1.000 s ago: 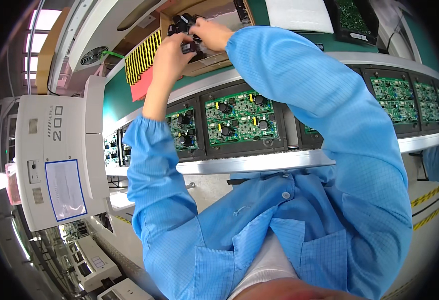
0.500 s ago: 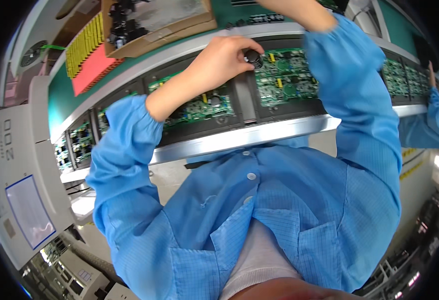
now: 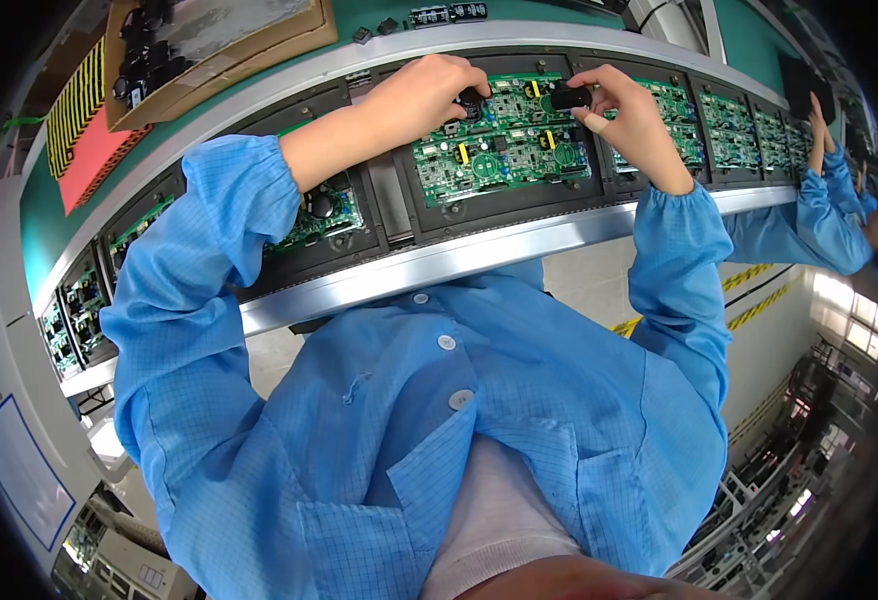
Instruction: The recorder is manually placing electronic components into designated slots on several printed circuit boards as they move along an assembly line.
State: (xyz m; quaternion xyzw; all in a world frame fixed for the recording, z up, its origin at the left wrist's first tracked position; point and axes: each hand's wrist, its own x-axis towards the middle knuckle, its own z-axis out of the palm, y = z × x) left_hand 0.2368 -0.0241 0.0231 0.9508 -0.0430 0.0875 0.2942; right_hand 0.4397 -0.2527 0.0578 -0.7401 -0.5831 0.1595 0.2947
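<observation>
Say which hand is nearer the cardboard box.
Left. The left hand is to the right of the cardboard box, not touching it; the right hand is farther right.

Smock point(image 3: 379, 340): light blue, woven with a fine grid of darker lines.
Sleeves point(image 3: 189, 290): long, full and creased, in the same gridded cloth.
Cuffs point(image 3: 671, 205): gathered at the wrist.
Buttons point(image 3: 447, 342): round and whitish, in a row down the front.
Collar point(image 3: 534, 462): open, with broad pointed flaps.
Chest pockets point(image 3: 354, 540): one on each side, straight-edged, stitched on.
Undershirt point(image 3: 479, 480): white, with a ribbed neckband.
Left breast: a small, pale, thread-like squiggle point(image 3: 356, 388).
Right hand point(image 3: 627, 110): ungloved, a tan strip point(image 3: 595, 122) round the thumb.
Left hand point(image 3: 434, 92): ungloved.
</observation>
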